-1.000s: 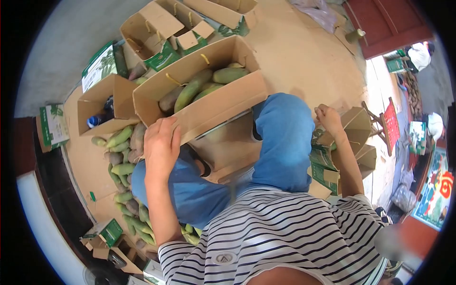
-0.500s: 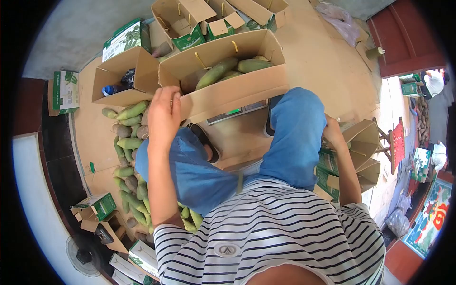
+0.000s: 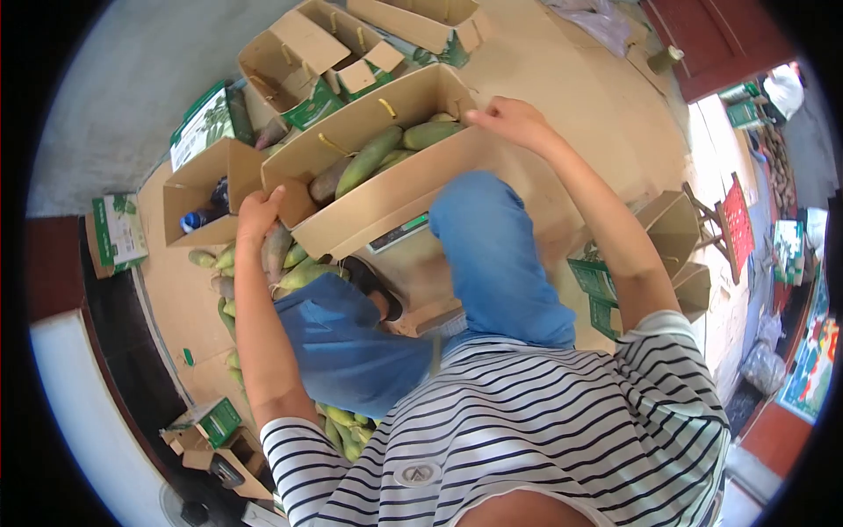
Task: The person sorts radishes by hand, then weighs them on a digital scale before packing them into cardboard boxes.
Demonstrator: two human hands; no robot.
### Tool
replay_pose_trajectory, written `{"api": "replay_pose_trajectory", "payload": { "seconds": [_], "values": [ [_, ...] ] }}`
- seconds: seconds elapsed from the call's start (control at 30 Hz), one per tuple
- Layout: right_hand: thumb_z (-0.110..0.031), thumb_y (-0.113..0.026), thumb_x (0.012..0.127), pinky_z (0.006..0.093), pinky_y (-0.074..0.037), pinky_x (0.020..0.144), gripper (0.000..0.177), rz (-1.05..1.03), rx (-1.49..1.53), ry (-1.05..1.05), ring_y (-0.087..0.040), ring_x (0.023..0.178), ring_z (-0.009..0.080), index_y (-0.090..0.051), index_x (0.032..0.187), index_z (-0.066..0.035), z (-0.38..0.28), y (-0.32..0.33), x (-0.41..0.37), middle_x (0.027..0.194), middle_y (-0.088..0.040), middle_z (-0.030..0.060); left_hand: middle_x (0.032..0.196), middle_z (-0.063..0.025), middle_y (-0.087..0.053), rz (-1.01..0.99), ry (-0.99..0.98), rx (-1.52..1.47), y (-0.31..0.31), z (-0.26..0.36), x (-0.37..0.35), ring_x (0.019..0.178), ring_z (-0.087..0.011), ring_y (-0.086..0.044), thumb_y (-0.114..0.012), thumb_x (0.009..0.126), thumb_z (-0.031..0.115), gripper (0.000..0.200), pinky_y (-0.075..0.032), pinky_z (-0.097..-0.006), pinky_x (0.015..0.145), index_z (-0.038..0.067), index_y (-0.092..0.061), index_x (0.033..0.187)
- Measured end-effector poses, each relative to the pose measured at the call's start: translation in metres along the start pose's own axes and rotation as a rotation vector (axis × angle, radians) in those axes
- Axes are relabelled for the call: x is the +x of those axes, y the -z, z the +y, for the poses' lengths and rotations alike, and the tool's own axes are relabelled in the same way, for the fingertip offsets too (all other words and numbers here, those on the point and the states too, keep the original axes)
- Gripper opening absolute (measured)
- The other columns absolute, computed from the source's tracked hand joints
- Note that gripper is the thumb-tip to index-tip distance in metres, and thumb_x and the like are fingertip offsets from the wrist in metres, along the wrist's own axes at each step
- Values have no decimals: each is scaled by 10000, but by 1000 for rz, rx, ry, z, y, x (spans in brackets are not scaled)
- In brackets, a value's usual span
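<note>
A long open cardboard box (image 3: 395,195) stands in front of me, holding several green radishes (image 3: 373,158) and a brownish one. It sits over a scale (image 3: 399,233) with a lit green display. My left hand (image 3: 260,213) grips the left end of the box, its thumb over the rim. My right hand (image 3: 512,121) is at the right end of the box, with the fingers curled at the rim; part of them is hidden. Yellow cord handles show on the far inner wall.
Left of the box is a smaller carton (image 3: 202,198) with a blue-capped bottle. Loose radishes (image 3: 303,272) lie beside my left leg. More open cartons (image 3: 290,70) stand beyond. At right are cartons (image 3: 663,228) and a red folding stool (image 3: 736,227).
My right hand has moved from beside my right knee up to the box's right end. The box appears shifted left and tilted in view. My left hand has moved left and down with it.
</note>
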State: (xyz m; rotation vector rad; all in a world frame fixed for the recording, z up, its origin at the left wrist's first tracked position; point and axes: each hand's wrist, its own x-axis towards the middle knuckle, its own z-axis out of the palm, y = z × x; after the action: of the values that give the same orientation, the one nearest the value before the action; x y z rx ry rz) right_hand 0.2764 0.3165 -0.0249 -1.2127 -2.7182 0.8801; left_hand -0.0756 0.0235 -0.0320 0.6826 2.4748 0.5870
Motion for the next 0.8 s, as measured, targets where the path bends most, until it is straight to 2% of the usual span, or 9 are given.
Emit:
{"api": "replay_pose_trajectory", "payload": {
  "seconds": [0.07, 0.13, 0.27, 0.37, 0.47, 0.67, 0.8],
  "values": [
    [-617, -501, 797, 386, -485, 750, 620, -196, -109, -66, -634, 872, 299, -671, 905, -30, -6, -4, 24, 901, -666, 150, 553, -49, -512, -104, -24, -76, -4, -29, 26, 368, -120, -440, -640, 830, 375, 387, -318, -293, 332, 9, -575, 725],
    [-527, -519, 799, 382, -491, 752, 536, -159, -148, -47, -636, 882, 287, -684, 898, -26, 1, -18, 38, 908, -669, 141, 541, -34, -506, -224, 43, -130, -7, -32, 33, 360, -124, -434, -635, 824, 321, 316, -296, -286, 322, 28, -581, 720],
    [-282, -517, 753, 379, -500, 760, 360, -273, -76, -249, -634, 935, 261, -682, 969, -45, -4, -10, 42, 985, -667, 128, 539, -15, -510, -168, 124, -133, -14, -22, 40, 365, -109, -434, -586, 823, 252, 220, -289, -259, 322, 45, -585, 750],
    [-284, -533, 757, 383, -502, 766, 363, -181, -131, -219, -631, 952, 253, -678, 1000, -56, -4, -15, 40, 1017, -664, 116, 553, -17, -520, -180, 145, -90, -14, -32, 51, 367, -111, -433, -576, 827, 269, 225, -287, -260, 323, 45, -583, 802],
    [-326, -474, 815, 404, -497, 786, 400, -171, -125, -170, -627, 933, 300, -671, 992, -26, -4, -15, 37, 999, -657, 151, 552, -12, -513, -147, 170, -53, -15, -24, 45, 364, -109, -424, -573, 826, 277, 231, -283, -260, 325, 47, -571, 834],
    [-312, -459, 814, 415, -495, 766, 362, -121, -141, -112, -626, 915, 306, -688, 924, -53, 16, -18, 43, 964, -663, 148, 557, 4, -506, -146, 69, -82, -9, -16, 56, 387, -94, -418, -558, 846, 262, 200, -291, -248, 352, 62, -570, 842],
    [-314, -452, 807, 414, -494, 743, 352, -56, -118, -167, -627, 879, 302, -692, 871, -64, 57, 9, 33, 918, -665, 140, 583, 18, -517, -135, -58, -208, -12, 61, 24, 420, -76, -418, -553, 857, 246, 168, -283, -227, 378, 83, -582, 829]
  ]
}}
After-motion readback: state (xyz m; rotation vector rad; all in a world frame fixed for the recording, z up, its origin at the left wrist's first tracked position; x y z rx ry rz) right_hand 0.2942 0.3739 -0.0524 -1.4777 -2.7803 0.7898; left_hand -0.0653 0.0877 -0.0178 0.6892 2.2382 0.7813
